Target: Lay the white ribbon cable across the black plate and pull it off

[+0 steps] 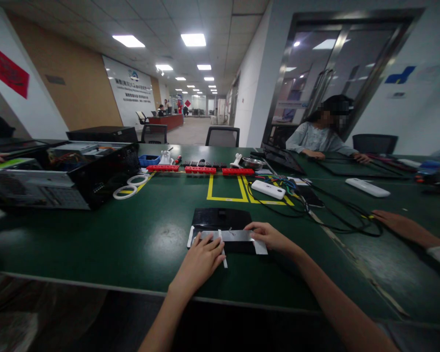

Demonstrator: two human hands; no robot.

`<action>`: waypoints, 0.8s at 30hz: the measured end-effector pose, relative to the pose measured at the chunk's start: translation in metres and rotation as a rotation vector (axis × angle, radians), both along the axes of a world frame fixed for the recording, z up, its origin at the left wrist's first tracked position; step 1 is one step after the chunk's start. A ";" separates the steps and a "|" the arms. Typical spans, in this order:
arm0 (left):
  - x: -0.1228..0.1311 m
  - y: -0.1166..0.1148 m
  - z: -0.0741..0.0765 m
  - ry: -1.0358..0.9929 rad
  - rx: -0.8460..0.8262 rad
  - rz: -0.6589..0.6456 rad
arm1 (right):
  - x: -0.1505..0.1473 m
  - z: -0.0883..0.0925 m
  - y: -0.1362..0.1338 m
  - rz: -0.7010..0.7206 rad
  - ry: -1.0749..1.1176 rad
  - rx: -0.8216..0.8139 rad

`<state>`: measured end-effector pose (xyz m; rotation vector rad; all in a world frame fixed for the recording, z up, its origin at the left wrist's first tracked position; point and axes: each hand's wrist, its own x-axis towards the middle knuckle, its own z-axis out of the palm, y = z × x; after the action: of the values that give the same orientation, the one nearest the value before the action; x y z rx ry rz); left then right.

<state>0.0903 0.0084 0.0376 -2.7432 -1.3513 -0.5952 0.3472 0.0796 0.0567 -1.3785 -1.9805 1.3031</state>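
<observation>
A glossy black panel (205, 217) lies flat on the green table in front of me, and a flat silver strip (238, 235) runs across it. My left hand (201, 258) rests on the left part of the strip with its fingers laid out flat. At the strip's right end, my right hand (270, 236) pinches the edge between thumb and fingers. White tape (225, 259) crosses the strip beside my left fingers, its lower end reaching past the panel onto the table. More white tape (261, 247) hangs below my right fingers, and another piece (189, 237) marks the panel's left edge.
An opened computer case (55, 181) stands at the left, with white tape rolls (124, 192) beside it. Red holders (200, 169) line the back. A white device (268, 189) and black cables (337, 226) lie to the right. A co-worker's hand (403, 226) rests at far right.
</observation>
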 end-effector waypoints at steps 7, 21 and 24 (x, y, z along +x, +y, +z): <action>0.000 0.002 -0.002 -0.017 -0.016 0.011 | 0.000 0.000 -0.001 0.003 0.041 0.009; 0.006 0.003 0.001 -0.022 -0.057 0.044 | 0.001 -0.006 0.003 0.021 0.026 0.038; 0.008 0.002 0.003 -0.005 -0.036 0.044 | 0.000 -0.004 0.002 0.017 0.009 0.037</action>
<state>0.0985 0.0109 0.0410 -2.7338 -1.4329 -0.5812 0.3474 0.0813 0.0524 -1.3392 -2.0045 1.2711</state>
